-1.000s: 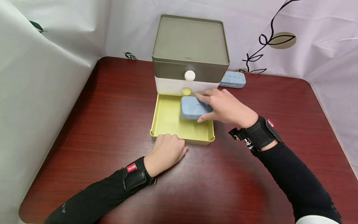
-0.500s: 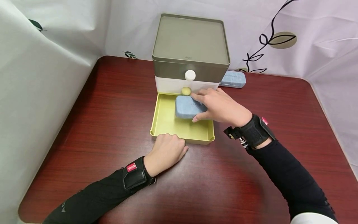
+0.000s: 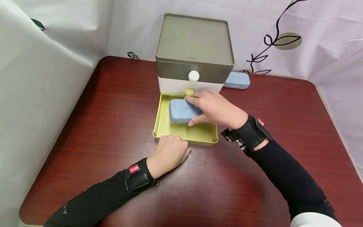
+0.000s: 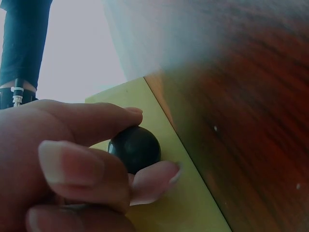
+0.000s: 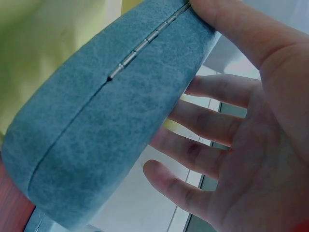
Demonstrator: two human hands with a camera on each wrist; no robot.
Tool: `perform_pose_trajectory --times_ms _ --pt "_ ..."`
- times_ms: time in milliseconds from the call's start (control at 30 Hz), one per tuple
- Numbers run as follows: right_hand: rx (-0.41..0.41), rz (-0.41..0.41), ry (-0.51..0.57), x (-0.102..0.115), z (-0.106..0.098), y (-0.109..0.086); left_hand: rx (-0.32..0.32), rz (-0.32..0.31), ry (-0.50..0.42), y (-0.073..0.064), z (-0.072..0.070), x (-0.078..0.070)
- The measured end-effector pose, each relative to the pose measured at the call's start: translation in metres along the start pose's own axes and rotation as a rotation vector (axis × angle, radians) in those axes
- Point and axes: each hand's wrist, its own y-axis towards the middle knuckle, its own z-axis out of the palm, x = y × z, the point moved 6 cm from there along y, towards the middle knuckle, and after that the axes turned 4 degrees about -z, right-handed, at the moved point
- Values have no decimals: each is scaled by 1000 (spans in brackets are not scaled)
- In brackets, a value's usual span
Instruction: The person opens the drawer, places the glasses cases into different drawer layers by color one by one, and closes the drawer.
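Observation:
In the head view a light blue glasses case (image 3: 178,111) is over the pulled-out yellow drawer (image 3: 202,135), gripped by my right hand (image 3: 218,108) between thumb and fingers. Along its side runs a metal hinge, clear in the right wrist view, where the glasses case (image 5: 96,116) hangs from my right hand (image 5: 260,125). At the drawer's front is my left hand (image 3: 170,154). Its fingertips pinch a dark round knob (image 4: 137,150) on the yellow drawer front (image 4: 188,179), as the left wrist view shows; from above, the hand hides this knob.
Behind the drawer stands its cabinet, with an olive top section (image 3: 195,41) and a white middle drawer (image 3: 173,85). A white knob (image 3: 194,76) and a yellow knob (image 3: 189,91) project forward. A second blue case (image 3: 237,80) lies beside the cabinet on the red-brown table (image 3: 119,104).
My right hand has carried the glasses case leftward, further across the yellow drawer. My left hand stays at the drawer front, and the drawer has not shifted.

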Motion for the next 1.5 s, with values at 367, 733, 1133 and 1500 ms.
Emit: perform_pose_trajectory --times_ms 367,733,1133,1500 --pt "10 -9 4 6 9 8 1 -6 0 0 0 1" --pt "37 -20 -37 6 28 19 -3 -3 -4 -1 0 0" --pt "5 52 -110 6 39 29 -13 -5 8 0 1 -1" --pt "73 73 -96 5 48 36 -23 -1 10 0 2 0"
